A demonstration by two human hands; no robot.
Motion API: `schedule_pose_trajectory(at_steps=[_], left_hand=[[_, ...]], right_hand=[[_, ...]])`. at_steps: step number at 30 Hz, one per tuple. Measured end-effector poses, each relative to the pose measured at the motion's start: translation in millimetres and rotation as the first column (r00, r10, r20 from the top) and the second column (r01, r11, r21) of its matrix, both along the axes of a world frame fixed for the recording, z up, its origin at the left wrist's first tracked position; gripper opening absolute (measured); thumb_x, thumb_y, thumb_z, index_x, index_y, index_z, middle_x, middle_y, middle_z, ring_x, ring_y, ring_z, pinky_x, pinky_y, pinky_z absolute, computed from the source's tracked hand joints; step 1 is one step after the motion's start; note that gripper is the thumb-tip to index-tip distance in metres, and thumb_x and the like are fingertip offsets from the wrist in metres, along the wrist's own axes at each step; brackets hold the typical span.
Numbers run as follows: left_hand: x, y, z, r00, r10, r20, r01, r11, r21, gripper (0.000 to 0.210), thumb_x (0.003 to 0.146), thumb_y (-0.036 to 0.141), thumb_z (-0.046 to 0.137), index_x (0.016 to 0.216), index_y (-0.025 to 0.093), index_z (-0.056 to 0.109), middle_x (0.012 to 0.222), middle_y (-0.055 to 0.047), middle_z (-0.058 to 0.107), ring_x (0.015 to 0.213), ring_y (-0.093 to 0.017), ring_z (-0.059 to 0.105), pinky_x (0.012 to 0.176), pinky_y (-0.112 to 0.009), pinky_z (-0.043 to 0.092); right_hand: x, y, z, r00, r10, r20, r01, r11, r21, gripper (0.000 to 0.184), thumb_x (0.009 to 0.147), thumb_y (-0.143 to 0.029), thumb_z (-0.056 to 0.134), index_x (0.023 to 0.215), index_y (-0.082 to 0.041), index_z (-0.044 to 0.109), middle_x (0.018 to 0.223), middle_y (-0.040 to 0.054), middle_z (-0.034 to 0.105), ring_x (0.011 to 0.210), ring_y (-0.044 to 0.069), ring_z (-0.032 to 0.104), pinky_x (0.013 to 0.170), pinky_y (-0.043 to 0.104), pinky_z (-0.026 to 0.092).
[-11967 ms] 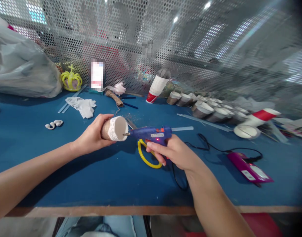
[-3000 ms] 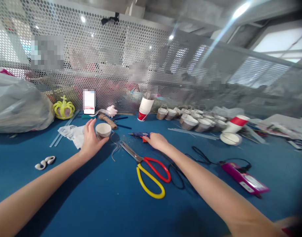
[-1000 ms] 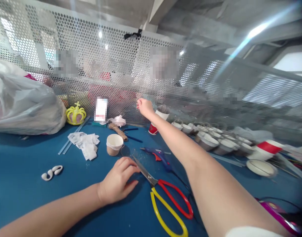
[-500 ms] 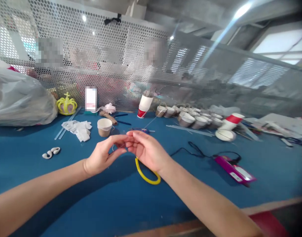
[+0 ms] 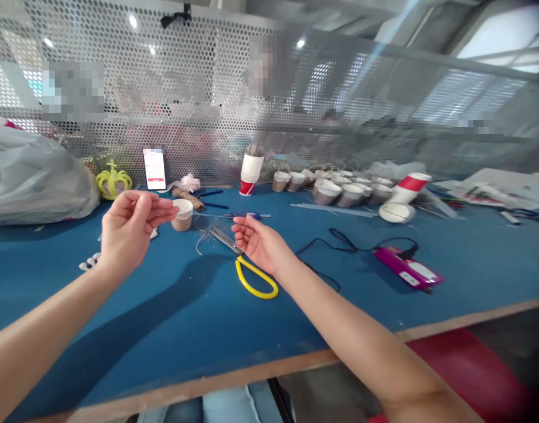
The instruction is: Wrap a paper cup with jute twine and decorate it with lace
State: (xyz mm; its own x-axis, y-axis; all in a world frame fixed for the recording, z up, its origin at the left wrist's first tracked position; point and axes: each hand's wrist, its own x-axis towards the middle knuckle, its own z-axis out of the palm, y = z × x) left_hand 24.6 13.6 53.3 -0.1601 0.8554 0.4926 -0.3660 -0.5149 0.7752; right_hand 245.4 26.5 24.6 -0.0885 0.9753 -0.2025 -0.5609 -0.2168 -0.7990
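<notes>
A thin pale string [image 5: 213, 215] runs nearly level between my hands. My left hand [image 5: 131, 226] pinches one end, raised left of a small brown paper cup [image 5: 181, 218] with a white rim. My right hand [image 5: 256, 238] has its fingertips closed on the other end. Under the right hand lie scissors [image 5: 256, 281] with yellow handles, their metal blades pointing away to the left. A loose curl of string [image 5: 201, 242] shows beside the blades. Behind the right fingertips is a dark blue tool [image 5: 247, 215], partly hidden.
At the back stand stacked paper cups [image 5: 252, 167], a lit phone [image 5: 154, 169], a yellow crown-shaped piece [image 5: 113, 181] and several small handled cups [image 5: 335, 191]. A purple power strip [image 5: 408, 269] with a black cable lies right. A plastic bag [image 5: 36, 176] fills the left.
My hands were together over the table; now they are apart, the left moved left and up, with the string stretched between them. The scissors' blades have come into view.
</notes>
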Motion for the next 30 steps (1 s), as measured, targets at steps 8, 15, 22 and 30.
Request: schedule_pose_trajectory(at_steps=[8, 15, 22, 30], left_hand=[[10.7, 23.4, -22.4, 0.980, -0.020, 0.198, 0.082, 0.947, -0.311, 0.021, 0.091, 0.014, 0.038, 0.077, 0.014, 0.054, 0.060, -0.001, 0.066, 0.057, -0.013, 0.068, 0.056, -0.025, 0.057], [12.9, 22.5, -49.1, 0.980, -0.009, 0.199, 0.108, 0.862, -0.495, 0.023, 0.091, 0.011, 0.036, 0.077, 0.013, 0.055, 0.057, -0.003, 0.065, 0.056, -0.012, 0.067, 0.057, -0.022, 0.057], [26.6, 26.5, -44.5, 0.978, -0.048, 0.202, 0.141, 0.866, -0.480, 0.019, 0.090, 0.012, 0.041, 0.075, 0.013, 0.053, 0.060, -0.002, 0.065, 0.059, -0.012, 0.068, 0.059, -0.022, 0.057], [59.0, 22.4, -32.5, 0.953, -0.158, 0.257, 0.267, 0.837, -0.478, 0.019, 0.092, 0.014, 0.039, 0.078, 0.013, 0.052, 0.060, -0.002, 0.063, 0.057, -0.011, 0.067, 0.057, -0.021, 0.056]], right_hand=[[5.5, -8.1, -8.1, 0.380, -0.257, 0.888, -0.309, 0.870, 0.384, 0.030, 0.080, -0.039, 0.060, 0.100, -0.017, 0.061, 0.100, 0.0098, 0.065, 0.092, 0.021, 0.060, 0.081, 0.036, 0.045], [11.9, -12.3, -25.4, -0.451, -0.231, 0.862, -0.449, 0.894, 0.004, 0.024, 0.085, -0.028, 0.053, 0.101, -0.013, 0.063, 0.102, 0.0149, 0.061, 0.099, 0.028, 0.054, 0.079, 0.036, 0.041], [18.5, -6.1, -20.8, -0.447, -0.188, 0.875, -0.433, 0.901, -0.027, 0.025, 0.083, -0.036, 0.054, 0.096, -0.017, 0.063, 0.100, 0.0104, 0.062, 0.096, 0.024, 0.054, 0.076, 0.030, 0.040], [14.9, -4.8, -15.1, -0.510, -0.099, 0.854, -0.347, 0.932, -0.100, 0.022, 0.075, -0.023, 0.055, 0.094, -0.015, 0.061, 0.101, 0.0139, 0.060, 0.096, 0.028, 0.054, 0.073, 0.033, 0.040]])
